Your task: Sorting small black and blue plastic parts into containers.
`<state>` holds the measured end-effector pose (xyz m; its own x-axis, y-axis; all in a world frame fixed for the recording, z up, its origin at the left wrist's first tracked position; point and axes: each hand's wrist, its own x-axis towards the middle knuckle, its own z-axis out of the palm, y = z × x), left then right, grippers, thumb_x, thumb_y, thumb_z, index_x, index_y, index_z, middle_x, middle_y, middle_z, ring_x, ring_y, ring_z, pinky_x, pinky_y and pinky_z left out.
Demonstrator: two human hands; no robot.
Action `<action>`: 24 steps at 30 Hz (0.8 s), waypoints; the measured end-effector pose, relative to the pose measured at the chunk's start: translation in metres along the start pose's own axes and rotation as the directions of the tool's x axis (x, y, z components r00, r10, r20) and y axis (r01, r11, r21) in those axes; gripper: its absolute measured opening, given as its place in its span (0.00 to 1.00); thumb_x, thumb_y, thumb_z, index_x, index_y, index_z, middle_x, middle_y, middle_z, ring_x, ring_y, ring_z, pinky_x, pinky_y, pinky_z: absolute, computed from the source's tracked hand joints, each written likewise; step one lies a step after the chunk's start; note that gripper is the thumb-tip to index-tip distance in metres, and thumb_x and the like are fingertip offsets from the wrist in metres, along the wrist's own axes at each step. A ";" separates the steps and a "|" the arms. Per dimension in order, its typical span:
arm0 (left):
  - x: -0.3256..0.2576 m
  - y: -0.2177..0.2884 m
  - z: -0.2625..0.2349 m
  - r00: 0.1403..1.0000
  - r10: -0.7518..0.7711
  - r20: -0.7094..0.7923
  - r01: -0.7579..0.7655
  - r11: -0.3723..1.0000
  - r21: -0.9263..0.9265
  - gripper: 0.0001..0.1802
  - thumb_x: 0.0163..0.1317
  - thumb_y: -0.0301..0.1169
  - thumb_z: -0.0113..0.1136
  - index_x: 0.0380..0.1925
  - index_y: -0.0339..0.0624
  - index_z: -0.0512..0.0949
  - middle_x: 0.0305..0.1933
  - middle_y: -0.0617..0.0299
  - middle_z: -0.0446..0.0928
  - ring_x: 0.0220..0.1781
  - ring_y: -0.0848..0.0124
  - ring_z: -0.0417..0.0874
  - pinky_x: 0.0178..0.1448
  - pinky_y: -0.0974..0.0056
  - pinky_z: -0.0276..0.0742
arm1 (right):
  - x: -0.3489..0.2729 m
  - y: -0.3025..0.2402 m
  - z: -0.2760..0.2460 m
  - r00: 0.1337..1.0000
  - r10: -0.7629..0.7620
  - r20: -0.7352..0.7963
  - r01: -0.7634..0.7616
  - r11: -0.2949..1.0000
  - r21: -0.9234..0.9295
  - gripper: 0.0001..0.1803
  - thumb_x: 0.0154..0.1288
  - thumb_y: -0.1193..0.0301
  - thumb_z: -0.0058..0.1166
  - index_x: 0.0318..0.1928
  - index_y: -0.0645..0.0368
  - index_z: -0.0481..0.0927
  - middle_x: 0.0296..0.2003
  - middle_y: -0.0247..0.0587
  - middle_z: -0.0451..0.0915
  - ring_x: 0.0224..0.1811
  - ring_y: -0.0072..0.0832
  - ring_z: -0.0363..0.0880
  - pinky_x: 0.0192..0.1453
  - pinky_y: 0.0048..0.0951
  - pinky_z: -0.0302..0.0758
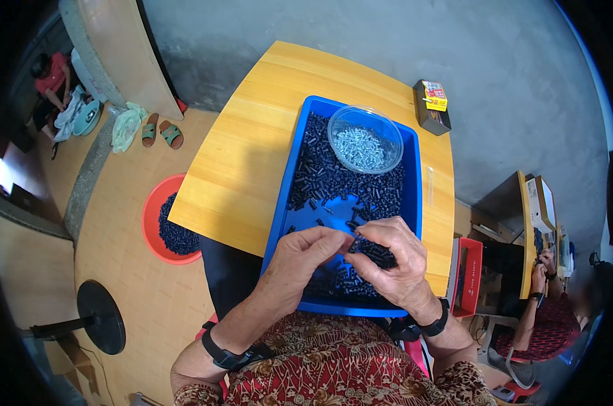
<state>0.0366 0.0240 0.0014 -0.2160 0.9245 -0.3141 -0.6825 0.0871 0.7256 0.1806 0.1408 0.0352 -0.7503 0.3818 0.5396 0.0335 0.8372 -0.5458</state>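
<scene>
- Left hand (305, 254): mine, angled inward, thumb extended toward the right fingertips; its grip I cannot tell.
- Right hand (397, 264): mine, fingers curled, thumb and forefinger pinching one short black cylindrical piece (356, 244) above the blue plastic tray (303, 218).

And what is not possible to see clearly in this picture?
In the head view:
Anything inside the left hand: hidden by its thumb and fingers.
Exact shape of the silver pieces: too small.
What the co-worker at far right handles: too small.
Rest of the patterned garment: cut off by the lower edge.
</scene>
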 end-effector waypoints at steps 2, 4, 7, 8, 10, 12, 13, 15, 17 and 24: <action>0.000 -0.001 0.000 1.000 -0.016 0.007 0.016 1.000 0.007 0.13 0.70 0.35 0.61 0.45 0.36 0.84 0.43 0.64 0.84 0.47 0.79 0.80 0.54 0.71 0.72 | -0.002 0.000 0.000 1.000 0.011 -0.027 -0.011 1.000 -0.002 0.22 0.45 0.77 0.74 0.43 0.63 0.81 0.37 0.44 0.83 0.38 0.39 0.82 0.43 0.36 0.76; 0.001 -0.002 0.001 0.997 0.008 0.074 -0.010 1.000 0.021 0.13 0.69 0.34 0.63 0.45 0.36 0.84 0.43 0.63 0.84 0.47 0.79 0.80 0.52 0.73 0.73 | -0.002 0.001 0.001 0.999 -0.014 -0.032 0.013 1.000 -0.020 0.22 0.45 0.77 0.74 0.43 0.62 0.81 0.37 0.43 0.83 0.38 0.39 0.82 0.43 0.36 0.76; 0.001 -0.001 0.003 0.994 0.046 0.096 -0.054 0.996 0.074 0.11 0.68 0.32 0.63 0.44 0.35 0.84 0.42 0.64 0.84 0.45 0.80 0.80 0.50 0.74 0.73 | -0.002 0.000 0.002 0.998 -0.065 -0.024 0.063 0.995 -0.074 0.22 0.45 0.77 0.73 0.43 0.62 0.81 0.36 0.43 0.82 0.38 0.38 0.82 0.42 0.36 0.75; 0.001 -0.001 0.003 0.994 0.046 0.097 -0.053 0.996 0.075 0.11 0.68 0.32 0.63 0.44 0.35 0.84 0.42 0.64 0.84 0.45 0.80 0.80 0.50 0.74 0.73 | -0.002 -0.001 0.002 0.996 -0.090 -0.013 0.088 0.990 -0.113 0.22 0.45 0.78 0.73 0.43 0.61 0.81 0.36 0.42 0.82 0.38 0.38 0.82 0.42 0.36 0.74; 0.002 -0.001 0.002 0.996 0.050 0.075 -0.058 0.992 0.111 0.10 0.67 0.30 0.64 0.43 0.35 0.84 0.40 0.64 0.84 0.44 0.81 0.80 0.48 0.74 0.73 | -0.001 -0.002 0.001 0.995 -0.098 -0.001 0.097 0.985 -0.141 0.22 0.44 0.78 0.73 0.43 0.61 0.81 0.35 0.42 0.82 0.37 0.38 0.82 0.42 0.36 0.74; 0.002 -0.001 0.004 0.997 0.048 0.066 -0.057 0.989 0.134 0.10 0.68 0.30 0.63 0.43 0.35 0.84 0.39 0.65 0.83 0.43 0.82 0.79 0.48 0.74 0.73 | -0.001 -0.001 0.000 0.994 -0.106 0.011 0.107 0.980 -0.171 0.23 0.44 0.78 0.73 0.43 0.61 0.81 0.35 0.42 0.82 0.37 0.38 0.82 0.42 0.36 0.74; 0.002 -0.001 0.005 0.997 0.048 0.056 -0.056 0.986 0.156 0.10 0.68 0.30 0.63 0.42 0.35 0.85 0.39 0.66 0.83 0.43 0.83 0.78 0.47 0.75 0.72 | -0.002 0.000 0.000 0.993 -0.114 0.016 0.115 0.977 -0.178 0.23 0.44 0.77 0.74 0.43 0.61 0.81 0.35 0.41 0.82 0.37 0.37 0.82 0.42 0.36 0.74; 0.002 -0.002 0.005 0.996 0.062 0.059 -0.070 0.986 0.150 0.10 0.68 0.31 0.63 0.42 0.35 0.85 0.38 0.67 0.83 0.42 0.84 0.77 0.47 0.75 0.72 | -0.002 0.001 0.000 0.992 -0.122 0.023 0.124 0.975 -0.185 0.23 0.44 0.77 0.74 0.43 0.61 0.81 0.35 0.41 0.82 0.37 0.37 0.82 0.42 0.36 0.74; 0.003 -0.003 0.003 0.995 0.075 0.064 -0.084 0.986 0.145 0.11 0.69 0.32 0.62 0.42 0.35 0.85 0.38 0.68 0.83 0.41 0.85 0.76 0.46 0.75 0.71 | -0.003 0.001 0.000 0.996 -0.090 0.002 0.089 0.988 -0.123 0.22 0.44 0.77 0.74 0.43 0.61 0.81 0.35 0.41 0.82 0.37 0.37 0.82 0.42 0.36 0.74; 0.003 -0.001 0.006 0.996 0.047 0.074 -0.057 0.989 0.136 0.11 0.68 0.33 0.63 0.41 0.34 0.85 0.38 0.68 0.83 0.42 0.85 0.76 0.46 0.76 0.71 | -0.006 0.004 -0.001 0.998 -0.064 0.008 0.064 0.994 -0.083 0.23 0.43 0.78 0.74 0.43 0.62 0.80 0.38 0.44 0.83 0.38 0.39 0.82 0.43 0.36 0.75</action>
<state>0.0408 0.0287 0.0035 -0.1958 0.9524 -0.2338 -0.5678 0.0843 0.8188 0.1859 0.1421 0.0311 -0.7564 0.3244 0.5679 0.0401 0.8897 -0.4549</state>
